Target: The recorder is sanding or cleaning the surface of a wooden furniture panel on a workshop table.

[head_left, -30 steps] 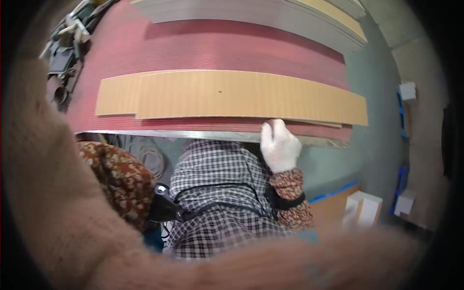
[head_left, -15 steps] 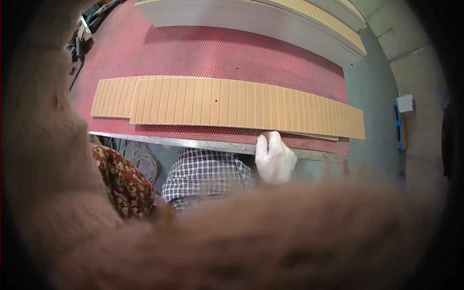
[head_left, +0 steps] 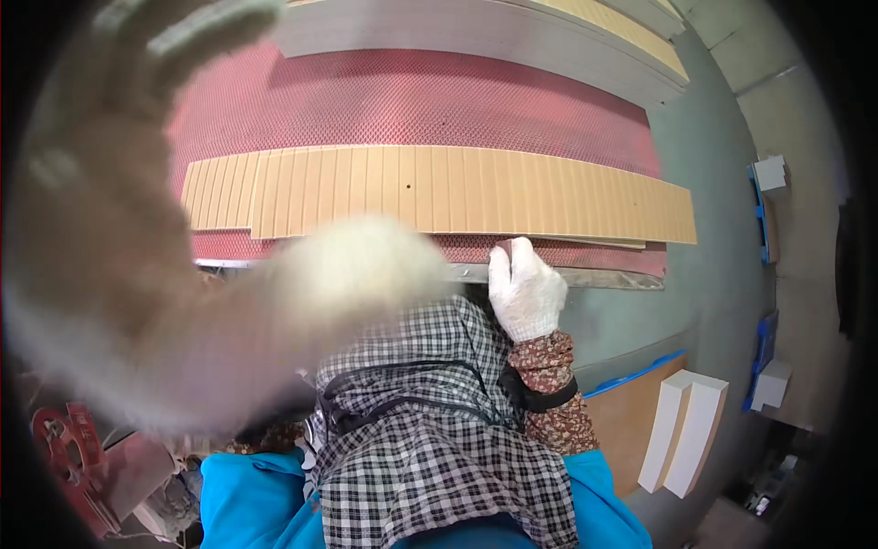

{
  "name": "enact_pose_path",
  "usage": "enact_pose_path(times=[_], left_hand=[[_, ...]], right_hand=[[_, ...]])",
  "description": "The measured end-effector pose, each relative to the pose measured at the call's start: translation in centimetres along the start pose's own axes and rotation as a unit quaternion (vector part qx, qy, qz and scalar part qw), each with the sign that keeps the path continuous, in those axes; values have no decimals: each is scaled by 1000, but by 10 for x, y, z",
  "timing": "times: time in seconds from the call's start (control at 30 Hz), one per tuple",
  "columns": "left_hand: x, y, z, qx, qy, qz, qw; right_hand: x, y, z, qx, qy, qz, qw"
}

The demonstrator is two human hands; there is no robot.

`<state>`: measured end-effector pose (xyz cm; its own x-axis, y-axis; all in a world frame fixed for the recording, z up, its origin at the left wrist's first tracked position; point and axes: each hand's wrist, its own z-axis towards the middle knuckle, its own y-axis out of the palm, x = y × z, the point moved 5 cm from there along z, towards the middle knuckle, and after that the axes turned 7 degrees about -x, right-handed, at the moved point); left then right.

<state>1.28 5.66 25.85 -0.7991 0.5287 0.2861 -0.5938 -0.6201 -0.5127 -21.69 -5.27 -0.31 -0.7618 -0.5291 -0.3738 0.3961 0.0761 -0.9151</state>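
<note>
Long tan slatted panel (head_left: 439, 194) lies flat on the red mesh-textured table (head_left: 412, 96), running 9 to 3 across the view. Its near edge sits just back from the table's metal front rim (head_left: 567, 274).

Right hand (head_left: 524, 291), in a white knit glove, rests on that rim near the panel's right-of-centre stretch, fingers curled over the edge. It touches the table, not clearly the panel; it's not clamped on anything I can see.

Left hand (head_left: 160, 41) is raised close to the camera at about 10 o'clock, badly blurred, fingers spread open, nothing in it. Fuzzy cream sleeve (head_left: 229, 320) blocks the lower left.

Handling judgement:
- Grooved crosswise at close spacing, so it likely flexes along its length and sags if lifted from one end.
- Looks thin and light, wood or fibreboard; edges and corners probably chip easily.
- The mesh surface should grip it, so lift rather than drag.
- Best hold: both hands on the near long edge, well apart, either side of the middle.

A stack of grey and tan boards (head_left: 512, 32) lies at 12 o'clock. Two white blocks (head_left: 690, 430) sit on the floor at 4 o'clock.
</note>
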Motion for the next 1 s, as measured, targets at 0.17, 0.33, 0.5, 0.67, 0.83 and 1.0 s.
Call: enact_pose_path(times=[0.17, 0.33, 0.5, 0.67, 0.83, 1.0], left_hand=[[-80, 75, -70, -202, -178, 30, 963], [-109, 124, -122, -400, -242, 150, 871], [-120, 145, -134, -445, -227, 166, 850], [-118, 153, -133, -444, -235, 127, 855], [-111, 170, -123, -414, -221, 90, 879], [-107, 193, -114, -393, -205, 75, 893]], right_hand=[[13, -2, -6, 5, 6, 5, 1000], [7, -3, -4, -25, 6, -27, 999], [9, -4, -4, -23, 0, -24, 999], [13, -5, -3, -38, 6, 4, 999], [17, -9, -5, -31, 17, -2, 999], [12, -9, -6, -34, 20, 37, 999]])
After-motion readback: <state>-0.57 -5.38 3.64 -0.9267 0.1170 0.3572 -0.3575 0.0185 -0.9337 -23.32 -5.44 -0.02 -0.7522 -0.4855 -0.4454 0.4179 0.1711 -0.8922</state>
